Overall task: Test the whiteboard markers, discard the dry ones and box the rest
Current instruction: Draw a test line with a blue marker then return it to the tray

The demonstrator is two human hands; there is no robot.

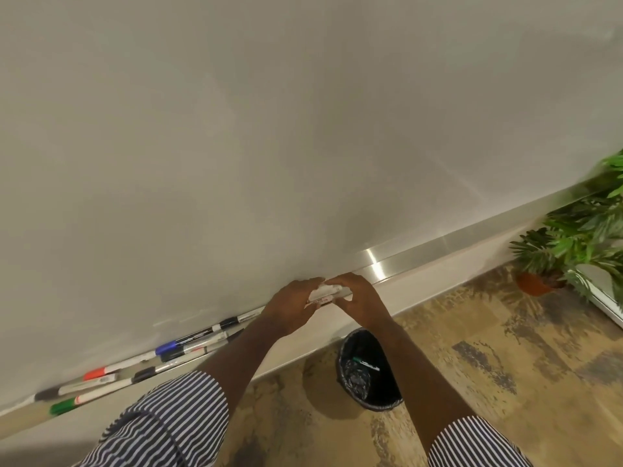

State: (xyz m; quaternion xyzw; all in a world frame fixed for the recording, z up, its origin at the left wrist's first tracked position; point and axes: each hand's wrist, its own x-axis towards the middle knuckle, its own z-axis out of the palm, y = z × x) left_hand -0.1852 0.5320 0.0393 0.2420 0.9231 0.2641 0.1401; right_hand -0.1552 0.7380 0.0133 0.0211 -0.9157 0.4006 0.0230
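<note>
Hands meet at the middle of the whiteboard ledge, both wrapped around one white marker (322, 295). The left hand (290, 306) curls over its left end, and the right hand (354, 299) pinches its right end between thumb and fingers, so only a short stretch of barrel with a red label shows between them. Whether the cap is on or coming off cannot be told; the colour of the cap is hidden too. Judging by the two-handed hold, this looks like uncapping or recapping for a test stroke.

A marker like this is likely light, stiff and smooth-sided, so it may slip if held loosely. The safest hold is around the barrel with one hand and on the cap with the other, pulling straight along its length.

Along the ledge (421, 261) toward its left end lie the other markers, scattered end to end and overlapping: a blue-capped marker (168, 347), an orange-capped marker (96, 374) and a green-capped marker (64, 406) nearest the left edge, with black-capped ones among them.

On the floor just below the hands stands a black bin (344, 372) with a liner; a green-capped marker lies inside it. A potted plant (573, 244) sits on the floor at the right. No box is in view.
</note>
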